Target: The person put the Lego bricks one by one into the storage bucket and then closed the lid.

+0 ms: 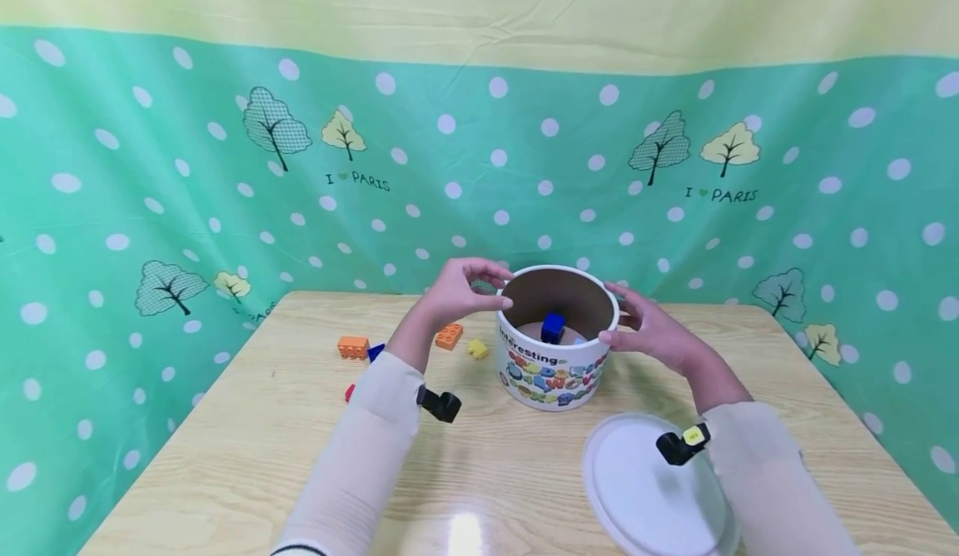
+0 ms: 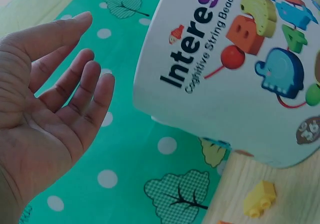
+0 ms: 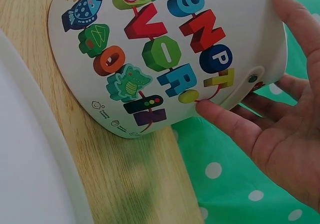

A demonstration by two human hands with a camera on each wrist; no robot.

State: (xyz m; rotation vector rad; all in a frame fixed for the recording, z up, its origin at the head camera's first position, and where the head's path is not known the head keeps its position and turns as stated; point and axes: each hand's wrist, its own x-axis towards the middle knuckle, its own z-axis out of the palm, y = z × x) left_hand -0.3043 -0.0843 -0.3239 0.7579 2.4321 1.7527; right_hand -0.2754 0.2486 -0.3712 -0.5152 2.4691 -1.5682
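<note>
A round white bucket [image 1: 554, 373] printed with colourful letter and animal beads stands upright with its top uncovered. Inside it lie a dark blue block [image 1: 553, 328] and a bit of something light blue. My left hand [image 1: 466, 291] is at the bucket's left rim, fingers loosely spread; the left wrist view shows a gap between that hand [image 2: 60, 93] and the bucket wall. On the opposite side, my right hand [image 1: 650, 335] touches the bucket, its fingers spread along the wall near the rim. In the right wrist view, one fingertip of this hand [image 3: 280, 139] rests against the printed side.
A round white lid [image 1: 652, 481] lies on the wooden table [image 1: 225, 464], partly under my right forearm. Left of the bucket are orange blocks [image 1: 449, 336], a yellow block [image 1: 477, 348], a blue piece [image 1: 376, 352] and a red piece [image 1: 350, 392]. A green dotted curtain [image 1: 494, 156] hangs behind.
</note>
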